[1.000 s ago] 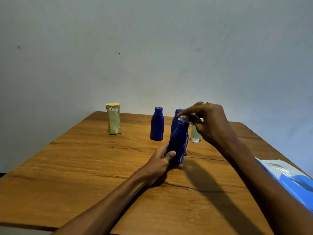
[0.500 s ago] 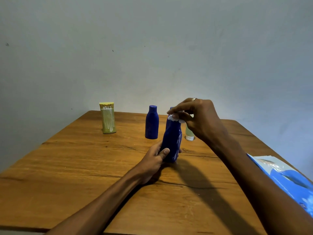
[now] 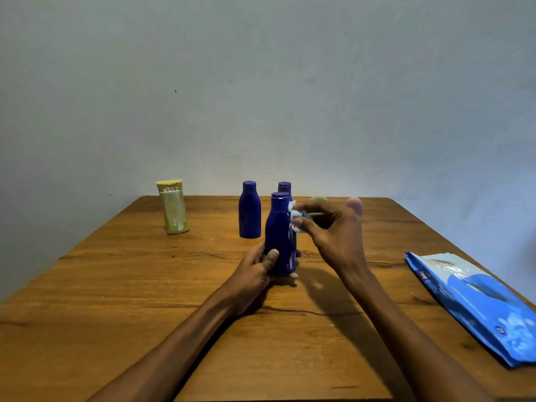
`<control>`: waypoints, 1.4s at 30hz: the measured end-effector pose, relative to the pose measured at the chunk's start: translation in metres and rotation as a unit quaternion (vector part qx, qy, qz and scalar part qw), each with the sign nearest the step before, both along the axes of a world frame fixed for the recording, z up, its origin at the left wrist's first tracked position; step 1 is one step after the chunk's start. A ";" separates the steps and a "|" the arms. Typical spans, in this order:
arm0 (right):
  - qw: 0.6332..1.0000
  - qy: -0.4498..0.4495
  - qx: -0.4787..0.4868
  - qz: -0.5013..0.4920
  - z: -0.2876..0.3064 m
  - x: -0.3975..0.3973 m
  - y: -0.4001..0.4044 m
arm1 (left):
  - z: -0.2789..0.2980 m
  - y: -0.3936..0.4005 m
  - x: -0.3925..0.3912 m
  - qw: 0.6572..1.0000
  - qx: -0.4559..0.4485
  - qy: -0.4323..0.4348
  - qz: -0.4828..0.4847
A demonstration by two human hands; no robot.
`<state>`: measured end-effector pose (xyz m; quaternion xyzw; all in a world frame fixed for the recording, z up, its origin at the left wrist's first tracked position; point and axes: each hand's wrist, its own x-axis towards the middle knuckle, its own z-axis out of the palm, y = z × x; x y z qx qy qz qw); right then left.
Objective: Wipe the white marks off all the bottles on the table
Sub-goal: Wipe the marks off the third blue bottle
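Looking down from the head view, I see the wooden surface [image 3: 116, 300] filling the lower half of the frame, with a plain wall [image 3: 261, 82] behind it. At the lower right lies a blue wipes pack [image 3: 475, 306], flat near the surface's right edge.

My left hand [image 3: 255, 274] sits at the centre, its fingers and thumb curled round the base of the near bottle [image 3: 278, 236], which stands upright and is dark blue with white streaks down its right side. My right hand [image 3: 333, 227] is just right of that bottle's shoulder, thumb and forefinger pinching a small crumpled white wipe [image 3: 297, 220] that touches the bottle just below the cap.

Behind, slightly left of centre, a second blue bottle [image 3: 249, 210] stands apart from the held one. A third blue one [image 3: 284, 187] is mostly hidden behind the near bottle; only its cap shows. At the upper left of the surface stands a yellow-green bottle [image 3: 173, 207], tilted a little, with white marks smeared down its front. Beyond my right hand a pale green cap [image 3: 318, 198] peeks out; I cannot tell what it belongs to.
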<state>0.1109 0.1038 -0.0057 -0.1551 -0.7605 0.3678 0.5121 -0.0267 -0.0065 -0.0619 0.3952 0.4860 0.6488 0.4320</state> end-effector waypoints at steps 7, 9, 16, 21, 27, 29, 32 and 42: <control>0.999 -0.034 0.039 0.004 -0.030 -0.001 -0.005 | 0.001 0.004 -0.002 0.999 -0.002 -0.016 0.035; 0.997 0.003 0.070 -0.018 -0.021 -0.006 -0.004 | 0.000 0.004 0.000 0.999 -0.005 0.004 0.032; 0.989 0.004 0.145 -0.042 -0.023 -0.013 -0.002 | 0.000 0.003 0.000 0.999 -0.014 0.014 0.035; 0.972 -0.136 0.190 -0.015 -0.052 0.002 -0.016 | 0.002 0.002 -0.001 0.999 -0.003 -0.002 0.050; 0.972 -0.061 0.209 -0.093 -0.028 -0.012 -0.001 | 0.002 0.003 0.002 0.999 -0.012 -0.007 0.030; 0.976 -0.016 0.192 -0.103 -0.014 -0.016 0.003 | 0.002 0.003 0.002 0.999 -0.013 -0.017 0.026; 0.983 0.014 0.165 -0.083 -0.011 -0.019 0.006 | 0.002 0.004 0.001 0.999 -0.018 -0.035 0.026; 0.986 -0.087 0.141 0.019 -0.058 -0.005 -0.002 | 0.004 0.002 -0.002 0.997 -0.007 -0.044 0.062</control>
